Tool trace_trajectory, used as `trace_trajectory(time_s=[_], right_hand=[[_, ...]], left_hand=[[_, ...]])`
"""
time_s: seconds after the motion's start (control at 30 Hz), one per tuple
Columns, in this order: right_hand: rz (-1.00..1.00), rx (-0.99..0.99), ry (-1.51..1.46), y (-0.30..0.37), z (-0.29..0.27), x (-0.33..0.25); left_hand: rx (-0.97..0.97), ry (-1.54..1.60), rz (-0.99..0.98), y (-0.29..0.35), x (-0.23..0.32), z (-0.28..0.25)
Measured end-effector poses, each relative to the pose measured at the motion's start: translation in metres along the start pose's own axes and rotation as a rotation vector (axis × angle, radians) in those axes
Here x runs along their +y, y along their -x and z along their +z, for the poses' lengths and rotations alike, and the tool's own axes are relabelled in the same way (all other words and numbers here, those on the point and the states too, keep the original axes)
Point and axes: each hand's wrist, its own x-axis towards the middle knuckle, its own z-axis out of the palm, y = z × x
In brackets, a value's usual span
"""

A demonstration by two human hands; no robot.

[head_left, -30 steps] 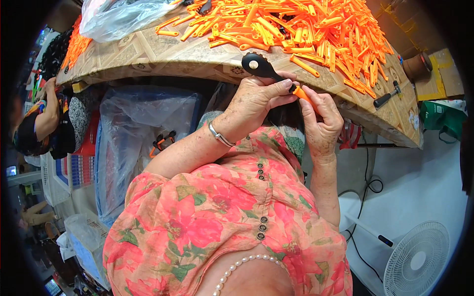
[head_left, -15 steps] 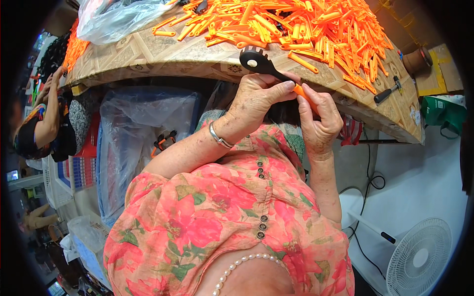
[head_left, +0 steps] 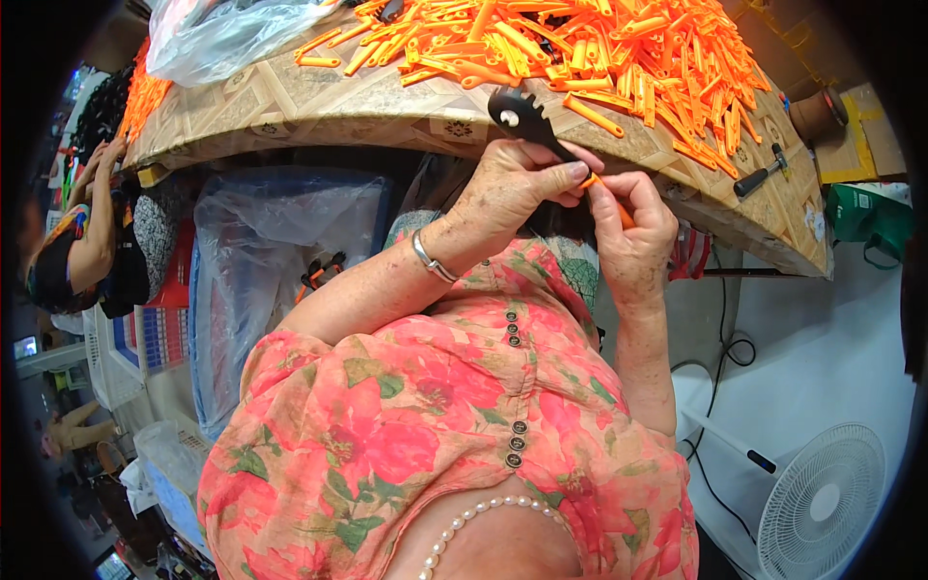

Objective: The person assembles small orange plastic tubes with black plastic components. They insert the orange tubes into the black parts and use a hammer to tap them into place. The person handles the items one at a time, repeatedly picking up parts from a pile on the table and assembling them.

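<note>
Near the upper middle of the frame, a black toothed spoon (head_left: 532,123) is held by the left hand (head_left: 507,188), with the thumb and fingers pinched around its thin neck. An orange handle (head_left: 625,216) is held by the right hand (head_left: 638,237), just to the right, with the fingers curled close around it. The spoon and the handle are brought together between the hands; how far one goes into the other cannot be told. A big pile of orange handles (head_left: 667,58) is spread over the table (head_left: 387,106) at the top. A small hammer (head_left: 754,182) is seen at the upper right.
</note>
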Motion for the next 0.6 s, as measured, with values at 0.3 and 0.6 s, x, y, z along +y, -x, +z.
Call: trace_trajectory(time_s=[0.3, 0.6], right_hand=[[-0.477, 0.187, 0.161, 0.006, 0.004, 0.015], [-0.892, 0.07, 0.28, 0.007, -0.02, 0.013]], left_hand=[[-0.172, 0.083, 0.044, 0.004, 0.008, 0.0], [-0.601, 0.279, -0.545, 0.007, 0.019, -0.024]])
